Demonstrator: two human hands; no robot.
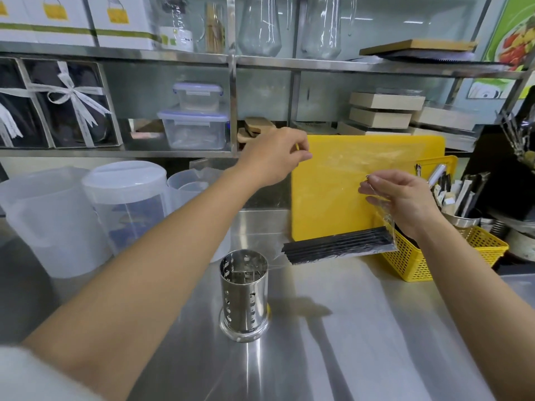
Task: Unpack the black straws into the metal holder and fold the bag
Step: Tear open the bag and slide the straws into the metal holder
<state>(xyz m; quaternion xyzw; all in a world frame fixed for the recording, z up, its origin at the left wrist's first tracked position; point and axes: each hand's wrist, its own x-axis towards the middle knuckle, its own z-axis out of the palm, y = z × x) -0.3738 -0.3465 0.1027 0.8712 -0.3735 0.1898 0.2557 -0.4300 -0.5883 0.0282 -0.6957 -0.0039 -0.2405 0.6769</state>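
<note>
Both hands hold a clear plastic bag (pixel 347 166) stretched in the air before an upright yellow cutting board (pixel 318 204): the left hand (pixel 275 154) pinches its upper left corner, the right hand (pixel 405 198) pinches its right edge. A bundle of black straws (pixel 338 246) lies along the bag's low end, just above the steel surface (pixel 347 328). The perforated metal cylinder holder (pixel 244 293) stands upright and empty, near the bundle's left end.

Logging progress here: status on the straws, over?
Both hands pinching clear bag. Black straws on counter, metal holder empty. Nothing obstructing.
</note>
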